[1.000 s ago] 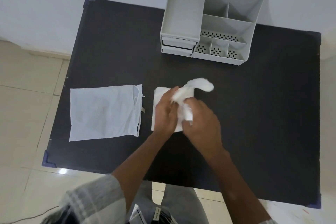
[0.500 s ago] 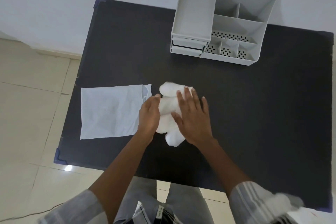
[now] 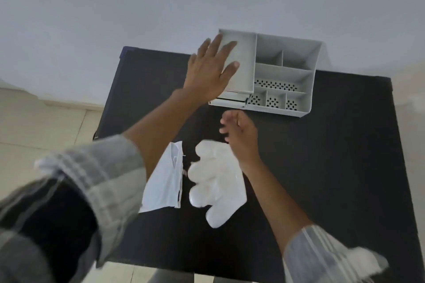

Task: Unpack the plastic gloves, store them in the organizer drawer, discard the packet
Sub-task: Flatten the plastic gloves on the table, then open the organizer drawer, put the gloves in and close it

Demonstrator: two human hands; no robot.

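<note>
The white plastic gloves (image 3: 215, 179) lie flat in a stack on the black table (image 3: 333, 167), fingers pointing left. Left of them lies the flat white packet (image 3: 164, 184), partly hidden by my left forearm. The grey organizer (image 3: 285, 73) stands at the table's far edge; its small drawers (image 3: 230, 99) face me at its lower left. My left hand (image 3: 209, 71) is spread open over the organizer's left compartment, empty. My right hand (image 3: 240, 134) hovers just in front of the drawers, above the gloves, fingers loosely curled and empty.
A pale wall rises behind the table. Beige floor tiles (image 3: 46, 126) show to the left. The table's right half is bare black surface. My striped sleeves fill the lower corners of the view.
Both hands have left the gloves, which now lie flat on the table. My left hand has reached up onto the organizer, and my right hand has moved toward the drawers.
</note>
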